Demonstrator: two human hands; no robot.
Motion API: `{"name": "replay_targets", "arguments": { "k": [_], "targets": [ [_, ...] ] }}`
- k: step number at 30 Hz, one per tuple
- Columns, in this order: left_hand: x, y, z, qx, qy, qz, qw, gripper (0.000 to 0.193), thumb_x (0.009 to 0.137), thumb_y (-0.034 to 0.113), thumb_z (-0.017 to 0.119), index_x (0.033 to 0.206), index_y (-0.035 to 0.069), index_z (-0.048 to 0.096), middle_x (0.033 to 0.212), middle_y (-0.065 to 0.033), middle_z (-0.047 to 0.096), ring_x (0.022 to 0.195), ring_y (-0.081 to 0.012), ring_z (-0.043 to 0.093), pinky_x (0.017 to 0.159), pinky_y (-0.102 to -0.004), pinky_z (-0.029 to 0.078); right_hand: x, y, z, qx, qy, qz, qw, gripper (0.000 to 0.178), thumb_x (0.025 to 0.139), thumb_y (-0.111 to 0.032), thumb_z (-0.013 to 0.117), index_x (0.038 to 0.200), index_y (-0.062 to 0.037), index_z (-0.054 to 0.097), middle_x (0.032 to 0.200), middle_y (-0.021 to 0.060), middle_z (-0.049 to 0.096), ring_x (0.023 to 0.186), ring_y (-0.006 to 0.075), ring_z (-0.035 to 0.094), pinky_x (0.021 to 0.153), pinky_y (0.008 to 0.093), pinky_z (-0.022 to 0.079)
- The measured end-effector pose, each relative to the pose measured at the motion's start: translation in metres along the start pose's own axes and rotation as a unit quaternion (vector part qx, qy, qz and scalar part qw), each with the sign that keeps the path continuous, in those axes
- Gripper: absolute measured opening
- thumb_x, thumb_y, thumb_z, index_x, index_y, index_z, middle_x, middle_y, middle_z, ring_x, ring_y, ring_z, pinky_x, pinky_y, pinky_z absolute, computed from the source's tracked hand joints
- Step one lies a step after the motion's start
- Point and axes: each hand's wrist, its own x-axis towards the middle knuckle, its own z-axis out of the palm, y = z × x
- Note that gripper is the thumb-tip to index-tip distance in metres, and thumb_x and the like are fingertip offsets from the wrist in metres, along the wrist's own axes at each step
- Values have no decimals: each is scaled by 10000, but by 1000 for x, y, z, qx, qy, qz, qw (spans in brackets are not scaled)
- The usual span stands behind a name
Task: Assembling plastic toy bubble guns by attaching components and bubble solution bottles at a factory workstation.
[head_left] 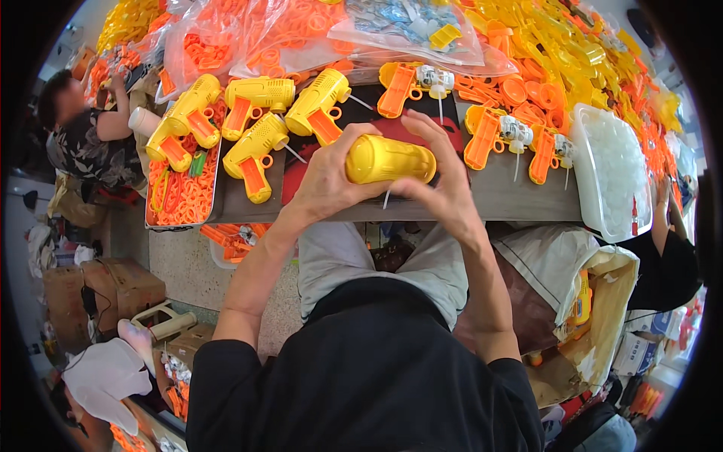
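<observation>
Both hands hold a yellow plastic toy gun body [390,160] over the near edge of the table, its rounded end toward my left palm. My left hand [325,181] is closed round the left end. My right hand [450,188] curves about the other end, thumb along the near side. A thin white piece sticks out below it. On the left of the table lie several yellow toy guns [260,147] with orange handles. To the right sit orange-handled half-built guns [482,135] with clear and silver inner parts and thin white tubes.
A tray of small orange rings [188,200] stands left, and a white tub [584,151] of translucent pieces right. Orange and yellow parts [557,53] heap along the back. An open sack [602,324] is beside my right leg. A person [94,128] works at far left.
</observation>
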Motion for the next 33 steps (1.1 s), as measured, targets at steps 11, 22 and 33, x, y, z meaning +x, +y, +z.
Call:
{"name": "replay_targets", "arguments": {
  "k": [11, 22, 33],
  "targets": [
    [-1, 10, -19, -116, 30, -17, 993, 632, 740, 140, 882, 1238, 66, 499, 1153, -108, 642, 1031, -196, 651, 885, -344, 523, 9, -4, -25, 167, -111, 186, 962, 795, 736, -69, 864, 1418, -21, 459, 1231, 78, 617, 1179, 184, 568, 995, 329, 491],
    [32, 31, -28, -36, -26, -43, 998, 649, 740, 129, 846, 1297, 63, 521, 1159, -77, 673, 1044, -151, 660, 922, -316, 529, 37, -29, -32, 115, -89, 105, 984, 734, 865, -156, 780, 1487, -46, 407, 1313, 127, 605, 1204, 202, 577, 1019, 341, 469],
    [23, -44, -4, -275, 132, -46, 951, 550, 738, 60, 827, 1228, 24, 580, 1124, -73, 684, 1043, -148, 656, 942, -318, 527, -22, 14, 17, 255, -10, 173, 951, 447, 1012, -64, 570, 1431, 45, 459, 1179, 134, 667, 1005, 215, 696, 941, 321, 525]
  ]
}}
